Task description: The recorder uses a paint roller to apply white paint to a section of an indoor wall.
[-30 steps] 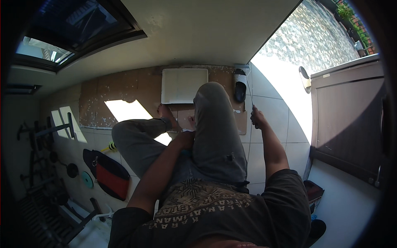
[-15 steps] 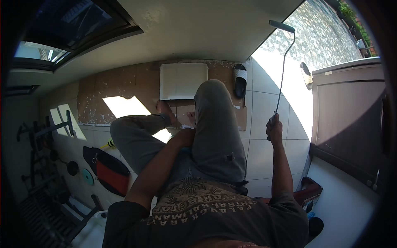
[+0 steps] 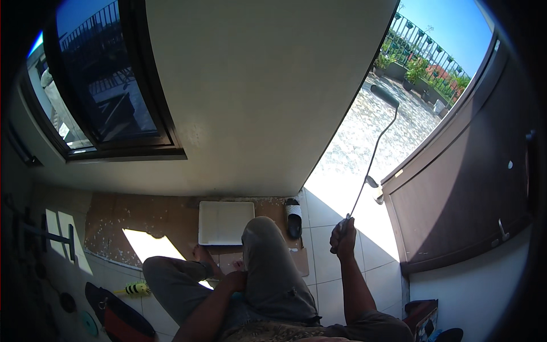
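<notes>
My right hand (image 3: 343, 236) is closed round the handle of a long-necked paint roller (image 3: 384, 96). The roller's bent metal rod slants up and away, with its dark roller head raised in front of the bright doorway. Between my legs, my left hand (image 3: 233, 280) rests against the inside of my bent right leg, its fingers hidden. A shallow white paint tray (image 3: 227, 223) lies beyond my feet, on brown cardboard (image 3: 154, 216) spotted with white flecks, beside the wall.
A pale wall (image 3: 250, 102) rises ahead, with a dark-framed window (image 3: 108, 80) at left. On the right stands a brown door (image 3: 450, 188) opening onto a sunlit terrace. A black-and-white slipper (image 3: 293, 219) lies near the tray. A dark-and-red bag (image 3: 122, 316) lies at lower left.
My view has tilted upward, showing more wall, window and terrace. The roller stays in my right hand, its head lower against the doorway. My left hand remains by my leg.
</notes>
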The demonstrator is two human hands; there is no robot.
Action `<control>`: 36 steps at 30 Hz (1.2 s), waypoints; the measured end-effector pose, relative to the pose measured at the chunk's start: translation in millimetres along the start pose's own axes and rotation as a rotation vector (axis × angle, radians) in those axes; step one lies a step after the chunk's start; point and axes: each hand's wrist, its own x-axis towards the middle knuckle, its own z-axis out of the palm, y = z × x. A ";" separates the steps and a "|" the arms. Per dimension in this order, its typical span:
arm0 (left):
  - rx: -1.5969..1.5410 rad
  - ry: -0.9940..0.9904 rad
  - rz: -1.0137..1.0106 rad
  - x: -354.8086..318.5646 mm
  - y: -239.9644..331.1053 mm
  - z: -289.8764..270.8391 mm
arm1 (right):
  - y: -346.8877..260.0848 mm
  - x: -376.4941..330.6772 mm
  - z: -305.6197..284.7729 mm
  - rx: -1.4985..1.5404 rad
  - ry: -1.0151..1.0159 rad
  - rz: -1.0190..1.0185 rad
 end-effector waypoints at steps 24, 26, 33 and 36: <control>-0.051 0.285 -0.027 -16.1 2.8 2.0 | 86.2 -50.1 197.7 -0.207 -0.843 0.356; -0.030 0.157 -0.050 -18.9 8.2 -15.7 | 71.7 -9.3 202.4 -0.430 -0.909 0.244; -0.198 0.310 -0.068 -25.8 1.1 -16.2 | 118.6 50.8 210.4 -1.134 -1.007 -0.128; -0.201 0.294 -0.094 -19.9 -3.2 -11.1 | 140.3 55.6 202.1 -1.187 -1.076 -0.324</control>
